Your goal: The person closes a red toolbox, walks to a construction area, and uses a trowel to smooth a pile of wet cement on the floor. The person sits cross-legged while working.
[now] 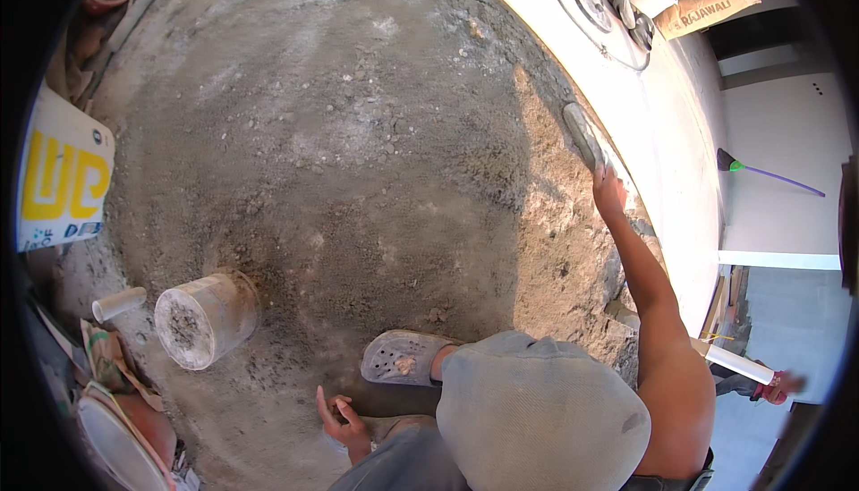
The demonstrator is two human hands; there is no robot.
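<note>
My right arm is stretched forward to the right, and my right hand point(610, 191) grips a trowel point(583, 136) with a long, flat, mortar-smeared blade. The blade lies along the edge of the rough, sandy mortar point(559, 223), beside a pale ledge point(649, 124). My left hand point(347, 426) is low, near my grey clog point(403, 358); its index finger is stretched out, the others are partly bent, and nothing shows in it. Grey cloth of my clothing hides part of the ground at the bottom.
A translucent bucket point(228, 317) and a short white pipe point(119, 303) stand left on the grey mortar bed point(358, 169). A white and yellow container point(67, 173) is at the far left. Cabled tools point(617, 12) and a paper sack point(707, 5) lie upper right; a broom point(769, 172) is beyond.
</note>
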